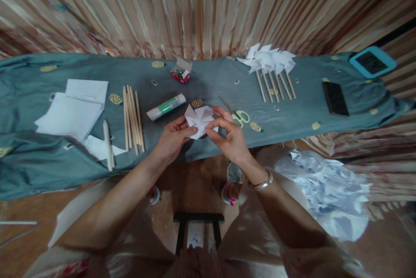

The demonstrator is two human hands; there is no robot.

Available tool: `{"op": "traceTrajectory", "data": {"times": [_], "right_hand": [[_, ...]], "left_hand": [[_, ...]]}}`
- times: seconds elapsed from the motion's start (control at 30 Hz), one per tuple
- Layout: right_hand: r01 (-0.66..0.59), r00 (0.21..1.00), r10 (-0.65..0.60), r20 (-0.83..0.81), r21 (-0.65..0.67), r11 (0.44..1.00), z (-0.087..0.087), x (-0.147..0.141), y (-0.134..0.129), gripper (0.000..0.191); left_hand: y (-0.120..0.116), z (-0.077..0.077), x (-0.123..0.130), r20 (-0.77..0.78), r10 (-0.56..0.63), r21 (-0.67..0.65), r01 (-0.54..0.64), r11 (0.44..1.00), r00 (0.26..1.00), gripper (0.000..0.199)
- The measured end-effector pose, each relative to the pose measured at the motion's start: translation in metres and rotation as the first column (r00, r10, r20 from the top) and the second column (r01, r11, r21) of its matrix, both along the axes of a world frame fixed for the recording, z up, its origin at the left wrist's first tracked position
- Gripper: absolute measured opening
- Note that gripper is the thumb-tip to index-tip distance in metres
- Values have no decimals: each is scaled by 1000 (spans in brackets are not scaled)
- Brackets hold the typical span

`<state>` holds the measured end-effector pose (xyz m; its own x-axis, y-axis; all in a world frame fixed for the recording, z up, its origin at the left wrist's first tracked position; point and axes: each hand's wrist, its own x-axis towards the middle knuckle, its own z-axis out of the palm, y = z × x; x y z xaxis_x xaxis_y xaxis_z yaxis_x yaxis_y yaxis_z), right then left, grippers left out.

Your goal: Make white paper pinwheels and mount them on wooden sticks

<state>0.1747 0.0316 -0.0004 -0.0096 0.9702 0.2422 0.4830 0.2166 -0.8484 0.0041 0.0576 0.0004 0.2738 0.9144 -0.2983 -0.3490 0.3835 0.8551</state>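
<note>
A white paper pinwheel (200, 118) with folded blades is held up over the table's front edge, between both hands. My left hand (177, 135) grips its lower left side, thumb on top. With thumb and index finger, my right hand (227, 132) pinches the paper near its right side and middle; whether a pin is in that pinch is too small to tell. Just behind the hands lie a glue stick (166, 107) with a green label and, to the right, scissors (240, 117) with pale green handles. Farther back stands an open red box (180, 75) of small metal pieces.
Several wooden sticks (132, 119), a pen (108, 143) and white paper sheets (74, 115) lie at left. Finished pinwheels on sticks (271, 61) rest at the back right. Beyond them are a phone (335, 98) and a blue-framed device (373, 62). A bag of paper scraps (328, 187) sits below right.
</note>
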Motion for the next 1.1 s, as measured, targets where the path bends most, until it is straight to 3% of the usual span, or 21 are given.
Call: {"op": "traceTrajectory", "data": {"times": [0.33,0.47,0.6,0.8,1.1], "right_hand": [[-82,992,73,105,83,993,10,-7,-4,4],[-83,988,72,134,76,994,13,-8,-3,8],[-114,988,105,111,82,990,14,-10,-3,8],[-122,992,118,54,66,990,16,-12,-3,7],[-49,999,51,-20,80,996,15,-17,0,4]], "left_hand": [[1,3,-3,98,12,-50,-7,999,995,38],[3,5,-5,94,4,-79,4,997,996,29],[6,5,-4,62,63,-105,-56,993,996,23],[6,6,-4,4,165,-39,-165,986,986,27],[4,8,-4,-1,169,-54,-169,984,986,22]]}}
